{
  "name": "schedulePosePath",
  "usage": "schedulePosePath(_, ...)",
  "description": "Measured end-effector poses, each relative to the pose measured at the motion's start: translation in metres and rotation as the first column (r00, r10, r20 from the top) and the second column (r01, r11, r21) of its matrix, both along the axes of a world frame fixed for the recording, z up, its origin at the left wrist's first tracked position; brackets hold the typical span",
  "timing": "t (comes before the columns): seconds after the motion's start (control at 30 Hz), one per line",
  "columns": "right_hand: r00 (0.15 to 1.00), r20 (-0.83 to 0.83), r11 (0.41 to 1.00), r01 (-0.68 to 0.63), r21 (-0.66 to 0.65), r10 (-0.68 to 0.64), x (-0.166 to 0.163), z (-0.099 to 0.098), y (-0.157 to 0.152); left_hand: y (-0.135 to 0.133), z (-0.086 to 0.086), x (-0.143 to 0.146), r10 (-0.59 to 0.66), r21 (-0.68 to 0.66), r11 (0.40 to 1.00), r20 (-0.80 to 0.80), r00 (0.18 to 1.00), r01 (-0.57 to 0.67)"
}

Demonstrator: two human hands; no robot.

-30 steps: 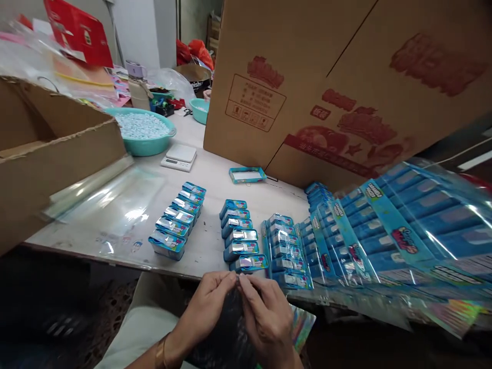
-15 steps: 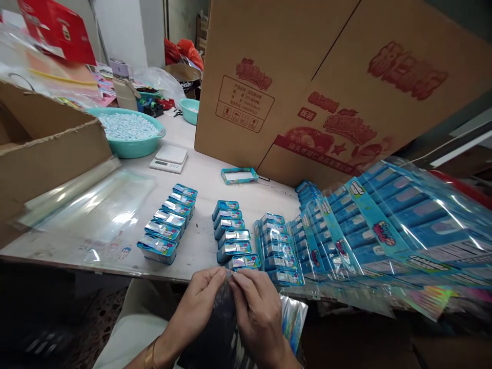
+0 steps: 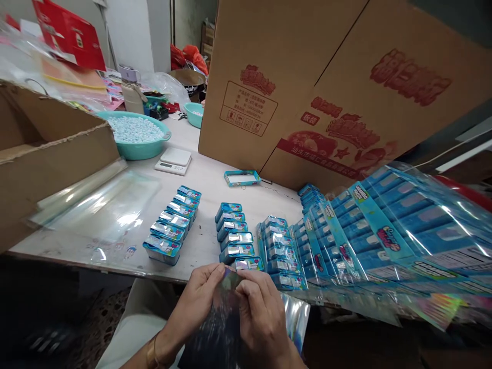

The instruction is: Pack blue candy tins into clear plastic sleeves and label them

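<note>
Below the table's front edge, my left hand (image 3: 198, 300) and my right hand (image 3: 259, 312) pinch the top of a clear plastic bag (image 3: 226, 320) between fingers and thumbs. The bag hangs down over my lap and its shiny lower edge shows to the right of my right hand. Just beyond my fingers lie two rows of small blue tins (image 3: 171, 228) (image 3: 234, 236) on the white table (image 3: 115, 225). To the right, filled bags of blue tins (image 3: 346, 241) lie overlapped like tiles.
A big cardboard carton (image 3: 307, 87) stands at the back right, an open brown box (image 3: 46, 148) at the left. A teal basin of white pieces (image 3: 134, 134), a small white scale (image 3: 173, 160), an open tin (image 3: 242, 178) and flat clear bags (image 3: 100, 205) are on the table.
Both hands stay pinched on the bag's top edge, working at it. The view has shifted slightly. Nothing on the table has moved.
</note>
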State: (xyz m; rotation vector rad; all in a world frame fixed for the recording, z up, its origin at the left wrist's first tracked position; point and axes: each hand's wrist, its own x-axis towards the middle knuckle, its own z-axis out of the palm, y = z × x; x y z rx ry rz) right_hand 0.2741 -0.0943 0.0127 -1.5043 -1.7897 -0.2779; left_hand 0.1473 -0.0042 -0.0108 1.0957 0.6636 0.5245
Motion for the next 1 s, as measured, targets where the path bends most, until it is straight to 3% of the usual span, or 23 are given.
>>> schedulePosePath(0.17, 0.987, 0.157, 0.997, 0.048, -0.064, -0.037, 0.006, 0.002, 0.001, -0.001, 0.000, -0.001, 0.020, 0.013, 1.000, 0.014, 1.000, -0.020)
schedulePosePath(0.3, 0.976, 0.220, 0.999, 0.010, -0.053, 0.002, 0.009, -0.002, -0.002, -0.001, 0.001, 0.000, 0.032, -0.033, 0.999, 0.063, 0.997, -0.030)
schedulePosePath(0.63, 0.996, 0.072, 0.996, 0.052, -0.078, -0.046, 0.003, -0.010, 0.001, -0.003, 0.006, 0.001, 0.045, -0.033, 0.998, 0.025, 0.999, -0.044)
schedulePosePath(0.83, 0.999, 0.010, 0.999, 0.031, 0.016, -0.031, 0.000, 0.001, 0.001, -0.002, 0.003, 0.002, 0.033, -0.055, 0.998, 0.038, 0.999, -0.031)
schedulePosePath(1.0, 0.998, -0.015, 0.998, 0.063, 0.001, -0.062, 0.006, 0.004, -0.005, -0.002, 0.003, 0.002, 0.031, -0.060, 0.998, 0.056, 0.998, -0.027)
